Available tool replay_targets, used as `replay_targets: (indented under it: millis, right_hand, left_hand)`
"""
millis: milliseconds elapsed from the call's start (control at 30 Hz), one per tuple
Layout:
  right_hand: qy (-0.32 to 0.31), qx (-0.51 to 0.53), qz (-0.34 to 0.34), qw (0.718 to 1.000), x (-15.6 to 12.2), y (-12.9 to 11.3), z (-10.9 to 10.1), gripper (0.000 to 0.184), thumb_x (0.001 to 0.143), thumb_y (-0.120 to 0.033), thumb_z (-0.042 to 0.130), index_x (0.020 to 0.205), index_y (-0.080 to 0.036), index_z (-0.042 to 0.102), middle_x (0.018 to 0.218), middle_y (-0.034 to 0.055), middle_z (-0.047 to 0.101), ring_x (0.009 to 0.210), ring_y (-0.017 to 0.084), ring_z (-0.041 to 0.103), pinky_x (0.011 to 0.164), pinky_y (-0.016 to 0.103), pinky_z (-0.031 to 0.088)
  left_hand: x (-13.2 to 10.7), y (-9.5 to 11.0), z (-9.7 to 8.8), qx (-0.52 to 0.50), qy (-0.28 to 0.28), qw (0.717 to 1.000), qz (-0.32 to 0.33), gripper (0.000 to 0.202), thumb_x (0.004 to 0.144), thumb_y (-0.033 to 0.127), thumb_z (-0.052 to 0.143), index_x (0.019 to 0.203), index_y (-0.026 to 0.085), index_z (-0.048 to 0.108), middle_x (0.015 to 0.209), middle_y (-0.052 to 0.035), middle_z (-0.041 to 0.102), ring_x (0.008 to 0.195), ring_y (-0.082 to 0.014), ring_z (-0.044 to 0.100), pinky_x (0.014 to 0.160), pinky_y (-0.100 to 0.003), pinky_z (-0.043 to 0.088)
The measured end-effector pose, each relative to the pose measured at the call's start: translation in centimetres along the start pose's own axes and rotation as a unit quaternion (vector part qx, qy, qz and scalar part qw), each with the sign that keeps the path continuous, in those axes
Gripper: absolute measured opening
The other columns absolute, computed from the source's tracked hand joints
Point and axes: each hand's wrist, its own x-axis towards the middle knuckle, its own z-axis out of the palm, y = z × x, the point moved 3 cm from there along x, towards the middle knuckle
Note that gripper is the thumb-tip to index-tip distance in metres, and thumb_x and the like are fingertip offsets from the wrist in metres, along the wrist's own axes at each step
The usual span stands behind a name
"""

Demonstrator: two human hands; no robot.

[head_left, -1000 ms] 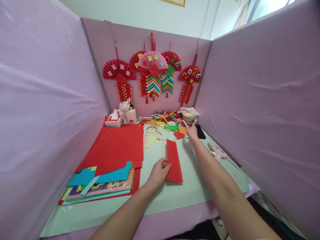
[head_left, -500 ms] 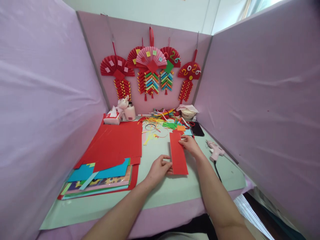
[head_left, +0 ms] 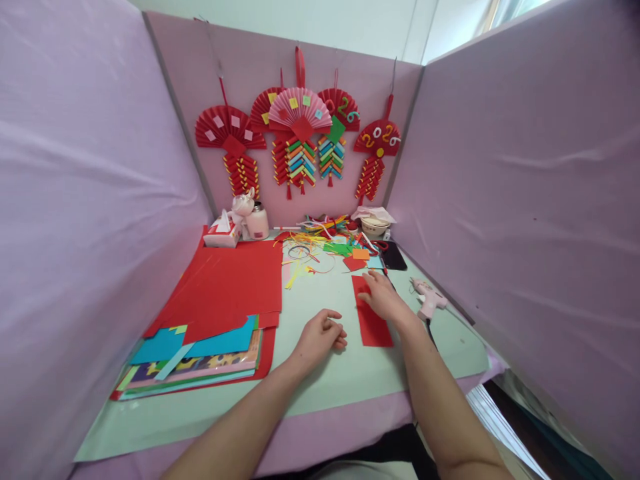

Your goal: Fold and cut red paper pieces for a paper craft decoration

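A red paper strip [head_left: 374,325] lies on the pale green mat [head_left: 320,387] near the middle of the desk. My right hand [head_left: 383,299] rests on top of the strip with its fingers laid flat on the paper. My left hand [head_left: 319,335] sits on the mat just left of the strip, apart from it, with the fingers loosely curled and nothing visible in them.
A stack of red and coloured paper sheets [head_left: 220,313] covers the left side. Paper scraps and strips [head_left: 325,247] litter the back, beside a tissue box [head_left: 220,235], a bowl [head_left: 374,227] and a dark phone [head_left: 393,256]. A pink glue gun [head_left: 428,297] lies right. Pink partition walls carry red paper fans [head_left: 300,127].
The strip has slid right under my right hand. My left hand has let go of the strip's edge and now rests beside it. The right hand came back from the scraps.
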Motion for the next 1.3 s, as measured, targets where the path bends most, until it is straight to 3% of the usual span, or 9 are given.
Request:
replay_targets:
  millis: [100, 167, 433, 567, 767, 900, 1067, 1167, 1300]
  right_hand:
    - [-0.101, -0.017, -0.033, 0.994, -0.8, -0.4, 1.9, 0.057, 0.087, -0.025, 0.048, 0.141, -0.009, 0.037, 0.15, 0.0176, 0.029, 0.14, 0.027, 0.023, 0.112, 0.039, 0.022]
    - [-0.128, -0.021, -0.029, 0.991, -1.2, -0.1, 2.6, 0.055, 0.089, -0.022, 0.044, 0.142, -0.009, 0.035, 0.151, 0.017, 0.029, 0.14, 0.027, 0.025, 0.111, 0.039, 0.023]
    - [-0.124, -0.03, -0.034, 0.991, -1.5, 0.1, 2.5, 0.055, 0.089, -0.023, 0.045, 0.14, -0.007, 0.038, 0.15, 0.0176, 0.031, 0.138, 0.026, 0.029, 0.111, 0.036, 0.025]
    - [-0.06, -0.063, -0.038, 0.995, -0.9, -0.6, 0.6, 0.045, 0.088, -0.023, 0.046, 0.132, -0.01, 0.049, 0.147, 0.0174, 0.035, 0.134, 0.026, 0.035, 0.107, 0.033, 0.028]
    - [-0.021, -0.125, -0.051, 0.991, 4.9, -2.1, -1.7, 0.032, 0.086, -0.021, 0.048, 0.117, -0.017, 0.059, 0.118, 0.0126, 0.061, 0.113, 0.024, 0.053, 0.091, 0.029, 0.038]
    - [-0.019, -0.122, -0.059, 0.991, 8.2, -3.2, -0.3, 0.026, 0.08, -0.014, 0.054, 0.102, -0.016, 0.066, 0.114, 0.0145, 0.061, 0.113, 0.027, 0.051, 0.092, 0.032, 0.036]
    - [0.006, -0.053, -0.039, 0.998, 9.8, -3.4, 1.2, 0.017, 0.076, -0.011, 0.054, 0.082, -0.013, 0.07, 0.104, 0.0158, 0.064, 0.109, 0.027, 0.053, 0.091, 0.033, 0.037]
    - [0.029, 0.021, -0.01, 0.999, 11.3, -2.8, -0.2, 0.012, 0.075, -0.013, 0.055, 0.072, -0.014, 0.067, 0.089, 0.0119, 0.068, 0.096, 0.023, 0.059, 0.083, 0.03, 0.041]
    - [0.059, 0.159, 0.025, 0.985, 14.0, -2.2, -3.9, 0.012, 0.077, -0.024, 0.056, 0.073, -0.016, 0.064, 0.07, 0.004, 0.065, 0.07, 0.016, 0.06, 0.065, 0.024, 0.045]
  left_hand:
    - [0.0, -0.1, 0.0, 0.001, -0.003, 1.0, 0.002, 0.022, 0.077, 0.016, 0.05, 0.099, 0.016, 0.05, 0.07, -0.0022, 0.063, 0.06, -0.0138, 0.064, 0.062, -0.029, 0.053]
    - [0.1, -0.3, 0.0, 0.005, -0.007, 1.0, 0.005, 0.022, 0.077, 0.017, 0.051, 0.099, 0.016, 0.051, 0.07, -0.0021, 0.062, 0.06, -0.0141, 0.064, 0.062, -0.03, 0.053]
    - [0.0, -0.4, 0.0, 0.015, -0.015, 1.0, 0.014, 0.021, 0.077, 0.016, 0.05, 0.098, 0.016, 0.051, 0.071, -0.0018, 0.062, 0.06, -0.0132, 0.063, 0.062, -0.028, 0.051]
    - [0.0, -0.1, 0.0, 0.012, -0.016, 1.0, 0.012, 0.021, 0.077, 0.015, 0.048, 0.098, 0.015, 0.051, 0.07, -0.0012, 0.061, 0.06, -0.0131, 0.063, 0.062, -0.029, 0.051]
    - [0.2, -0.6, 0.0, 0.016, -0.021, 0.999, 0.021, 0.021, 0.074, 0.014, 0.048, 0.095, 0.015, 0.052, 0.071, -0.001, 0.06, 0.059, -0.013, 0.063, 0.059, -0.028, 0.051]
    - [0.6, -1.4, 0.0, 0.005, -0.022, 1.0, 0.02, 0.021, 0.073, 0.012, 0.048, 0.094, 0.015, 0.052, 0.07, -0.0005, 0.06, 0.057, -0.0126, 0.062, 0.057, -0.027, 0.051]
    - [1.0, -1.9, -0.1, 0.008, -0.025, 0.999, 0.029, 0.021, 0.074, 0.012, 0.048, 0.094, 0.015, 0.053, 0.07, -0.0009, 0.061, 0.057, -0.013, 0.063, 0.057, -0.027, 0.05]
    - [0.9, -2.0, -0.1, 0.005, -0.028, 0.999, 0.032, 0.02, 0.074, 0.012, 0.048, 0.093, 0.015, 0.053, 0.071, -0.0011, 0.061, 0.058, -0.0131, 0.064, 0.057, -0.026, 0.05]
    - [0.7, -2.1, -0.2, 0.009, -0.028, 0.999, 0.04, 0.018, 0.076, 0.013, 0.049, 0.093, 0.016, 0.054, 0.072, -0.0017, 0.062, 0.059, -0.0131, 0.064, 0.056, -0.026, 0.049]
